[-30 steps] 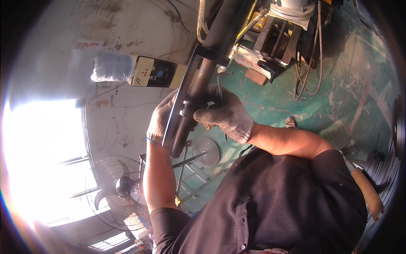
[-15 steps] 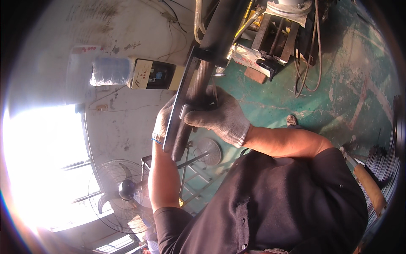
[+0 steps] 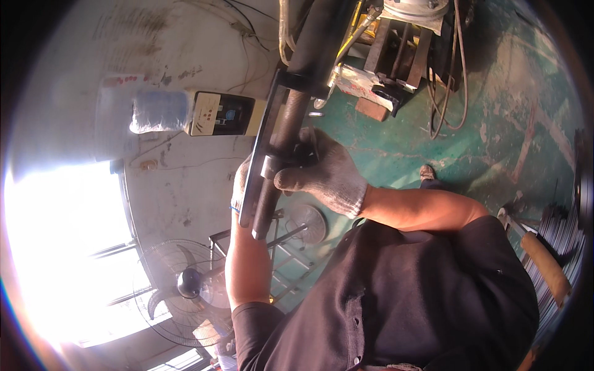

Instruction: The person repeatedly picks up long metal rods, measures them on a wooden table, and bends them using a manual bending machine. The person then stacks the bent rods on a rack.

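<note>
2 gloved hands grip a dark rod [image 3: 291,123] running up into the machine [image 3: 396,43]. My right hand [image 3: 325,173] is clamped around it; my left hand [image 3: 242,185], mostly hidden behind the flat bar [image 3: 257,167], seems clamped too. Green floor [image 3: 495,123] lies open rightward.

We see grey knit gloves [image 3: 328,176] on a black rod [image 3: 286,133], a green floor [image 3: 495,123], and a black shirt [image 3: 421,297].
</note>
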### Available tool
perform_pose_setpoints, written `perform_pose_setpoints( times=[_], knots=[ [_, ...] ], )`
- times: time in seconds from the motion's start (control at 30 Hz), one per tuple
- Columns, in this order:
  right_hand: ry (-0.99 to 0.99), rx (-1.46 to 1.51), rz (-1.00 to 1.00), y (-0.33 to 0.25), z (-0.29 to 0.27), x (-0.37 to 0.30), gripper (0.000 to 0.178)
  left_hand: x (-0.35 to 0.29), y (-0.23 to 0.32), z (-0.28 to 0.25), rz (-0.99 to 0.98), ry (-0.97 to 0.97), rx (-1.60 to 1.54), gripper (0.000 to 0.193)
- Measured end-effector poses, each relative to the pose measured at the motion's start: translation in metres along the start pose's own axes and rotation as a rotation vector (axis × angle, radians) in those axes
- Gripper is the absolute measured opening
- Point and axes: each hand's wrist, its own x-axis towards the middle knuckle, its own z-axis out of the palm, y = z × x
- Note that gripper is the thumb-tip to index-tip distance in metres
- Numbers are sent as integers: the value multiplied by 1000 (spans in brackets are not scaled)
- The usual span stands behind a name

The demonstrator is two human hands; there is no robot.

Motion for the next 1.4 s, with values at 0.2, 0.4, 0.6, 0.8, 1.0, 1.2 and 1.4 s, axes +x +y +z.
perform_pose_setpoints(
  times=[0.2, 0.4, 0.6, 0.8, 1.0, 1.2, 1.4],
  knots=[
    [-48, -55, 41, -7, -4, -3, 48, -2, -4, 1, 45, 30, 62, 33],
    [40, -88, 8, 9, 1, 0, 54, 1, -7, 6, 108, 38, 153, 33],
    [131, -214, 3, 10, 2, 0, 59, 22, -19, 26, 232, 20, 315, 34],
    [165, -211, -2, 4, 9, -8, 65, 19, -21, 25, 264, -1, 374, 35],
    [97, -185, -98, 15, 2, -5, 61, 14, -25, 17, 287, 7, 432, 36],
    [160, -280, -53, 1, 10, -11, 63, 11, -28, 8, 324, 56, 529, 36],
    [217, -421, -58, -4, 14, -13, 66, 13, -26, 11, 361, 83, 593, 37]
  ],
)
